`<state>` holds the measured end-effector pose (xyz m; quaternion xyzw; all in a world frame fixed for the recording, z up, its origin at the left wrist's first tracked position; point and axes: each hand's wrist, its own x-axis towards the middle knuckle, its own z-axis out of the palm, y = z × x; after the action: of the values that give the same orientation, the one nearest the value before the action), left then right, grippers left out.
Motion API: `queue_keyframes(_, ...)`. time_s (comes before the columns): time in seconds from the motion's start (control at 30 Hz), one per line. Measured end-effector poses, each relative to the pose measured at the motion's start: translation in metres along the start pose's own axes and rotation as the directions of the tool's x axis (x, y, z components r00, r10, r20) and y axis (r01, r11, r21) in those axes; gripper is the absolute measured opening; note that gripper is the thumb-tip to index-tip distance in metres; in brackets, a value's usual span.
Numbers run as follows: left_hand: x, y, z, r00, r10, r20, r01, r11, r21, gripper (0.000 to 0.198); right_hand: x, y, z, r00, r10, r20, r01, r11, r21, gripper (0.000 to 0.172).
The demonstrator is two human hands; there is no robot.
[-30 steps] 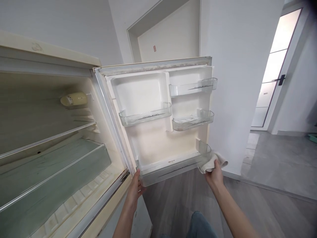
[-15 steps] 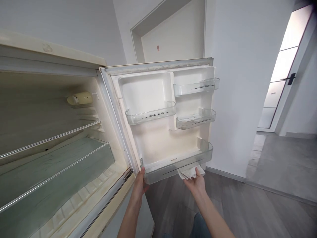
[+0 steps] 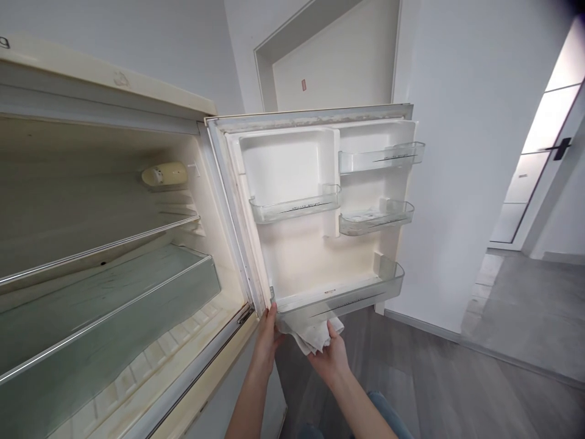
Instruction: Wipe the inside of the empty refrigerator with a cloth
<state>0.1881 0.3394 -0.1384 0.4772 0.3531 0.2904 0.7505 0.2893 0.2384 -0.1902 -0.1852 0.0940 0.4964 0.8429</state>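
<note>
Right hand has its grip closed around a crumpled white cloth, fingers wrapped up over the bunched fabric and pressing it against the underside and front of the bottom door bin. The cloth sits at the left part of that bin, partly tucked under its clear front wall, so only the lower folds show. Held that way it looks like the palm pushes upward so the cloth keeps contact with the plastic.

Left hand is at the left end of the same bin, by the hinge-side corner. Fingers are laid flat and close together against the bin end and door edge; thumb not clearly visible, so cannot tell if it actually clasps anything. My read: it braces the door so it does not swing under the other hand's push.

Above the bottom bin, the door carries three more clear bins: a wide one up and left, two shorter ones up and right, all looking bare. Left of the bin, the fridge body stands open with glass shelves and a yellowish lamp housing on the inner wall. Below the bin, grey wood floor; right of it, a white wall and a doorway with a dark handle.
</note>
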Motion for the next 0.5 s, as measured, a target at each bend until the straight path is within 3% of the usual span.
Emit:
queue_keyframes(0.23, -0.002, -0.021, -0.027, 0.995, -0.086, -0.058, 0.068, 0.964, -0.258, 0.068, -0.006, 0.027, 0.009, 0.993, 0.104, 0.051, -0.102, 0.993, -0.053, 0.029)
queue_keyframes(0.5, -0.006, -0.073, -0.07, 0.964, -0.237, -0.124, 0.179, 0.915, -0.361, 0.043, -0.005, 0.058, 0.017, 0.975, 0.213, 0.057, -0.207, 0.973, -0.1, 0.028)
